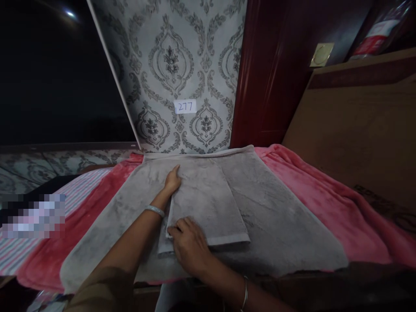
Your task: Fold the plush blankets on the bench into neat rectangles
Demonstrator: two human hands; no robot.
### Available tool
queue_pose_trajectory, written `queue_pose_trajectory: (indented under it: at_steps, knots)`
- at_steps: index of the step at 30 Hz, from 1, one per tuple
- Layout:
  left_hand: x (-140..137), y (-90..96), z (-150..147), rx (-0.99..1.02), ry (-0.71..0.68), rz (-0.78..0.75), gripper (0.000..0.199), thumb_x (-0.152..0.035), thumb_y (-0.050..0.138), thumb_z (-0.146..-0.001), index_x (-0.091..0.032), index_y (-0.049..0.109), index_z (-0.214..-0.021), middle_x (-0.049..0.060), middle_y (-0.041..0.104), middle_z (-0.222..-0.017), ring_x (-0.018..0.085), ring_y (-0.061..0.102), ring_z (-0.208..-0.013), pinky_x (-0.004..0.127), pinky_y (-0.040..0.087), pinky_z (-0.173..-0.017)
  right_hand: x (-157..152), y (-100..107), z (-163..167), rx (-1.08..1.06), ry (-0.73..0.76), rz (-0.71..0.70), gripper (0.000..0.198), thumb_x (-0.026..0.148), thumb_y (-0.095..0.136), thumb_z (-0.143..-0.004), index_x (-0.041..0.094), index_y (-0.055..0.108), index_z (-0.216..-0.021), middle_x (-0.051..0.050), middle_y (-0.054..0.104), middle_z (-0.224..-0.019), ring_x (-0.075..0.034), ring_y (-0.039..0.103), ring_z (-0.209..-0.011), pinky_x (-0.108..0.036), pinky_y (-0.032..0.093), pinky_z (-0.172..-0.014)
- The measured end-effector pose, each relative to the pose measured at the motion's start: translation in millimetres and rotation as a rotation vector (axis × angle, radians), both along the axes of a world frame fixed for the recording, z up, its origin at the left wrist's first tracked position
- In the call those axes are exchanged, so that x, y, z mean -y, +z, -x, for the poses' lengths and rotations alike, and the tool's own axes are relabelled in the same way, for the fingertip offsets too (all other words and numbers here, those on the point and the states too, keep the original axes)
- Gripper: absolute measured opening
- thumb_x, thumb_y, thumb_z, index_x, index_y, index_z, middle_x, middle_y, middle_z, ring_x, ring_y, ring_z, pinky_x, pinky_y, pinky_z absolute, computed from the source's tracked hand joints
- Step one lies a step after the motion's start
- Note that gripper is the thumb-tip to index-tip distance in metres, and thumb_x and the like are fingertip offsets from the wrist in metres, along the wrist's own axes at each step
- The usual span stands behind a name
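Glare spots the screen in dim light.

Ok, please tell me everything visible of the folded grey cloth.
The folded grey cloth looks soft, like plush, slightly wrinkled, with a smoother band along its near edge. It lies flat on a larger grey cloth. The left hand rests at its far left; the right hand seems to pinch its near left corner.

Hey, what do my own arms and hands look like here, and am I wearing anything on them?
Your left hand and right hand both look ungloved. On the left wrist is a fairly thick, pale, rounded bangle; the right wrist has a slimmer, silvery bracelet. There may be a sleeve around the left elbow, but it's too dark to be sure.
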State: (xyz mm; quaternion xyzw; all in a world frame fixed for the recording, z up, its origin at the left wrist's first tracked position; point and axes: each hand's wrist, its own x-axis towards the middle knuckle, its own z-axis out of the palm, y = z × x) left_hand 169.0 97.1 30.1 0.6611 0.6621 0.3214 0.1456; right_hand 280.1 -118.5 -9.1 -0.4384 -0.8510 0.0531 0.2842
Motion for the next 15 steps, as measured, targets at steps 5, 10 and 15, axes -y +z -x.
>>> queue_pose_trajectory:
  at_steps: [5,10,15]
  knots:
    - [-2.6,2.1,-6.8,-0.085,0.025,-0.007,0.077,0.001,0.048,-0.077,-0.02,0.042,-0.151,0.015,0.056,-0.14,0.029,0.056,-0.128,0.04,0.046,-0.109,0.6,4.4,2.3,0.011,-0.012,-0.049,0.025,0.009,0.054,-0.089,0.02,0.065,-0.109,-0.006,0.061,-0.099,-0.022,0.051,-0.094,-0.034,0.044,-0.08]
    - [-2.3,0.2,-6.3,-0.138,0.028,0.053,0.077,0.0,0.048,-0.075,-0.019,0.043,-0.149,0.017,0.058,-0.136,0.03,0.061,-0.121,0.042,0.049,-0.105,0.8,16.9,-15.9,0.044,0.155,0.054,0.013,0.021,0.059,-0.093,0.019,0.068,-0.101,-0.006,0.065,-0.102,-0.021,0.056,-0.098,-0.032,0.046,-0.084]
    - [0.3,4.5,-4.4,-0.165,0.012,0.089,0.078,-0.01,0.055,-0.078,-0.011,0.033,-0.153,0.017,0.061,-0.134,0.028,0.06,-0.122,0.034,0.046,-0.106,-32.8,44.9,-70.6,0.032,0.096,0.104,0.034,0.031,0.051,-0.1,0.017,0.062,-0.129,-0.01,0.065,-0.126,-0.023,0.055,-0.118,-0.038,0.041,-0.104]
